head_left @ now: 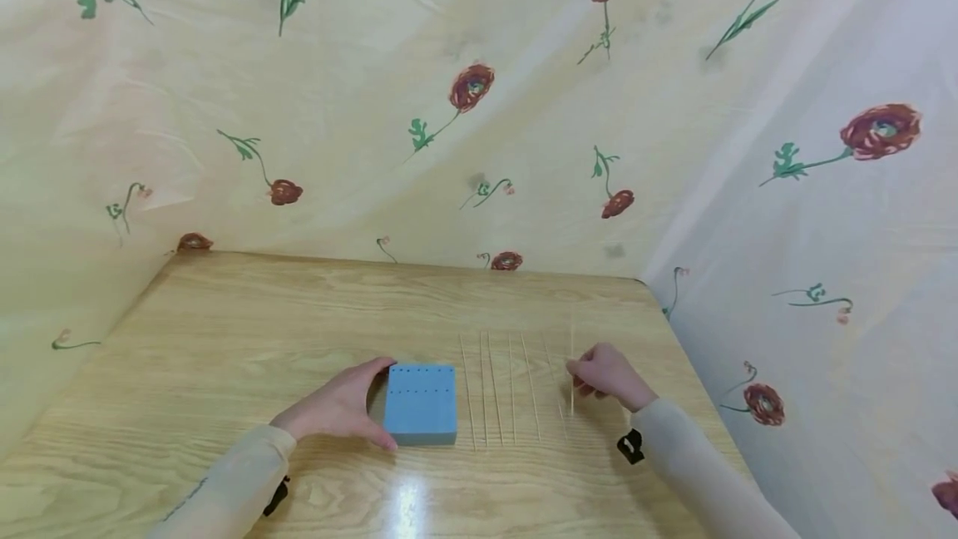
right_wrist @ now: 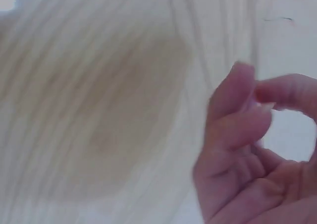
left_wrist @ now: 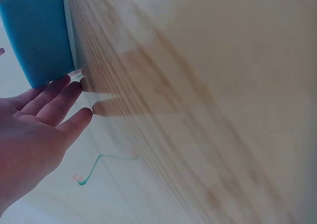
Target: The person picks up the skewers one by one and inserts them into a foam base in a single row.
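A blue foam-like block (head_left: 421, 412) with two rows of small dark holes on top sits on the wooden table. My left hand (head_left: 346, 404) holds it from the left, thumb at the front corner and fingers at the back corner. In the left wrist view, fingertips touch the side of the block (left_wrist: 39, 35). Several thin wooden sticks (head_left: 513, 393) lie roughly side by side, right of the block. Beyond them, my right hand (head_left: 609, 377) pinches one thin stick (head_left: 572, 339) between thumb and fingers. That stick is blurred and hard to make out in the right wrist view.
The wooden table (head_left: 247, 339) ends at a floral cloth (head_left: 359, 123) hanging behind it, with more cloth on the left and right sides. A dark strap piece (head_left: 631, 446) is at the right wrist, another (head_left: 277, 496) at the left.
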`<state>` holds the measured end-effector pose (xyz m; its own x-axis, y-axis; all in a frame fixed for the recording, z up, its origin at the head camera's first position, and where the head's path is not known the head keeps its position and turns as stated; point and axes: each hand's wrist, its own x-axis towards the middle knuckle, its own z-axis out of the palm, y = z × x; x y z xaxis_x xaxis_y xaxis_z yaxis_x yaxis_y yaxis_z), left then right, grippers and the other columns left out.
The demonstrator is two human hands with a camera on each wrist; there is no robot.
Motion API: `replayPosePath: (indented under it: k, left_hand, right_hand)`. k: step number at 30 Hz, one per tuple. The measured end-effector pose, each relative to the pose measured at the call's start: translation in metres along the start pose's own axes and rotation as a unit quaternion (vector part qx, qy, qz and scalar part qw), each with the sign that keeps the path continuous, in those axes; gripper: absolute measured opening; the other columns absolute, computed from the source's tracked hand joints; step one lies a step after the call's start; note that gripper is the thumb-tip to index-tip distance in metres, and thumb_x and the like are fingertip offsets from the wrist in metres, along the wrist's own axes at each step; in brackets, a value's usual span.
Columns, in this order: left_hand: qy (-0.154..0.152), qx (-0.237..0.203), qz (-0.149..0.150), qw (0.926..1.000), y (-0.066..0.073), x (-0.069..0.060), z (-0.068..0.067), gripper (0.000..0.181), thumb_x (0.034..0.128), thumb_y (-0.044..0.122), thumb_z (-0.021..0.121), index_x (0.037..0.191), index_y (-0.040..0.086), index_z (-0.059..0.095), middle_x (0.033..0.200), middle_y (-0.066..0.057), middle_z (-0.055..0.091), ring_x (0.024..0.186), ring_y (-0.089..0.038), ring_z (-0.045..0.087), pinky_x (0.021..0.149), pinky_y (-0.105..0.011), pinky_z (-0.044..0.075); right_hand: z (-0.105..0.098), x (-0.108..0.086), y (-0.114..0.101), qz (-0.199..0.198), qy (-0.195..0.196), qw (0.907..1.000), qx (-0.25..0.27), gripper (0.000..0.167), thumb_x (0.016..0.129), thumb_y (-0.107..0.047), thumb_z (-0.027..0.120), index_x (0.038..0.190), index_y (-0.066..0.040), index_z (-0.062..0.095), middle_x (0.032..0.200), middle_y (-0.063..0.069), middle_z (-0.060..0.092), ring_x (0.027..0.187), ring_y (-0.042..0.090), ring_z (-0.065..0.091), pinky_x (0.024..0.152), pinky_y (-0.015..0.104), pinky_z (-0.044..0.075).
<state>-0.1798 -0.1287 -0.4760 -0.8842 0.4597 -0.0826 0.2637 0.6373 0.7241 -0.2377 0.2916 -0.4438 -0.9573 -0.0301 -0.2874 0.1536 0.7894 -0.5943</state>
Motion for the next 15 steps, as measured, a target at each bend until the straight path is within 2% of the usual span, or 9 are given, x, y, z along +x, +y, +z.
replayPosePath:
  k: [3,7,12,15]
  left_hand:
    - [0.0,0.007,0.004,1.0,-0.001,0.0,0.0,0.123,0.0529,0.058,0.087,0.149,0.007,0.029,0.148,-0.016,0.034,0.132,-0.036,0.032,0.101,-0.057,0.031]
    - [0.001,0.013,0.007,0.9999,-0.002,0.001,0.001,0.123,0.0531,0.059,0.086,0.149,0.008,0.03,0.148,-0.015,0.035,0.131,-0.036,0.033,0.101,-0.057,0.032]
    - [0.0,0.009,0.004,1.0,-0.002,0.001,0.001,0.121,0.0536,0.059,0.086,0.148,0.008,0.031,0.147,-0.015,0.035,0.131,-0.036,0.034,0.1,-0.057,0.033]
    - [0.0,0.009,0.003,1.0,-0.003,0.001,0.0,0.121,0.0536,0.059,0.087,0.148,0.009,0.031,0.147,-0.015,0.035,0.131,-0.036,0.034,0.1,-0.056,0.033]
  right_hand:
    - [0.003,0.002,-0.012,-0.018,0.012,0.9977,0.064,0.023,0.087,-0.015,0.057,0.08,0.004,0.068,0.071,0.011,0.067,0.062,0.023,0.066,0.05,0.031,0.051]
    - [0.013,0.004,-0.031,-0.044,0.014,0.9895,0.137,0.023,0.086,-0.009,0.055,0.089,0.01,0.067,0.077,0.018,0.068,0.064,0.027,0.067,0.052,0.033,0.053]
    - [0.03,0.005,-0.055,-0.063,0.001,0.9745,0.215,0.023,0.089,-0.008,0.057,0.1,0.011,0.064,0.085,0.02,0.067,0.07,0.028,0.067,0.056,0.035,0.054]
    - [0.041,0.004,-0.07,-0.093,-0.024,0.9619,0.256,0.023,0.09,-0.009,0.062,0.104,0.01,0.062,0.094,0.025,0.066,0.074,0.028,0.067,0.064,0.042,0.055]
